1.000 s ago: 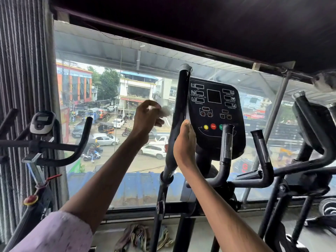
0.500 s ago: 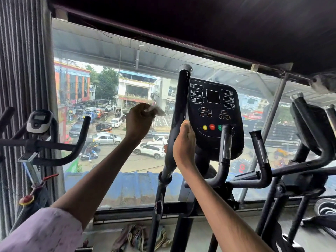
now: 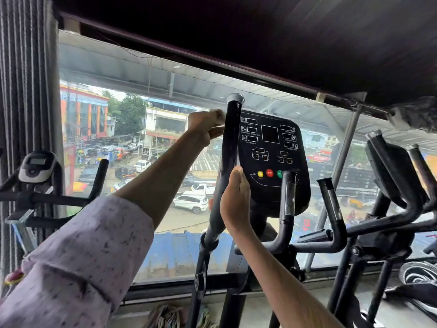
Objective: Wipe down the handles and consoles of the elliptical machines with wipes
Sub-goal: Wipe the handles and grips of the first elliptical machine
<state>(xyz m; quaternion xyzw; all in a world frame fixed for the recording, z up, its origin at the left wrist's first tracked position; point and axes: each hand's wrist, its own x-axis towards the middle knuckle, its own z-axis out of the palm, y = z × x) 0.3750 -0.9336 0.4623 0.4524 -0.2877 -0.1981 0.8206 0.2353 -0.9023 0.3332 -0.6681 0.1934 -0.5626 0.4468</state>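
A gym floor faces a wide window (image 3: 165, 209) over a wet street of parked cars, with a dark ceiling above and a ribbed grey curtain (image 3: 26, 91) far left of the black console (image 3: 272, 157). A person's left hand (image 3: 204, 126) pinches a white wipe (image 3: 218, 114) against the tall handle (image 3: 230, 143) that rises just left of the console, near its silver cap. The right hand (image 3: 234, 202) grips the same handle lower down, thumb up. Three round buttons, yellow, red and green, sit low on the console. Two short black grips (image 3: 287, 197) stand just right of it. A second elliptical machine (image 3: 397, 176) stands further right; an exercise bike (image 3: 37, 166) with one small grey display stands well left. Rags (image 3: 165, 316) lie on the floor below the console.
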